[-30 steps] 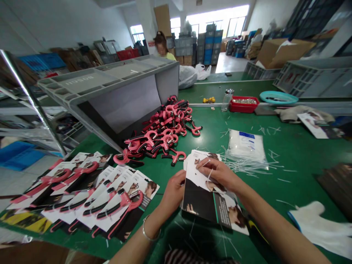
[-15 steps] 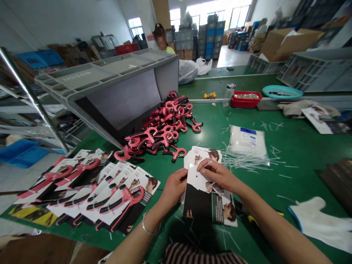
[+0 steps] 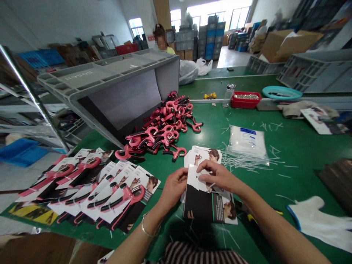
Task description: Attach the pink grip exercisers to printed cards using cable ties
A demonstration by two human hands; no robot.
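Note:
My left hand grips the left edge of a printed backing card lying on a short stack of such cards on the green table. My right hand rests on the card's white top part, fingers pinched on a thin white plastic tie. A pile of pink and black hand grippers lies just beyond the cards. To my left lies a row of cards with grippers fastened on them.
An overturned grey crate stands behind the pile. A bag of white ties and loose ties lie right of the cards. A red tray, a teal dish, grey crates and a white glove sit around. Another person works far back.
My right hand slid slightly down and toward me on the card with the tie. My view shifted a little; the left hand stays on the card's edge.

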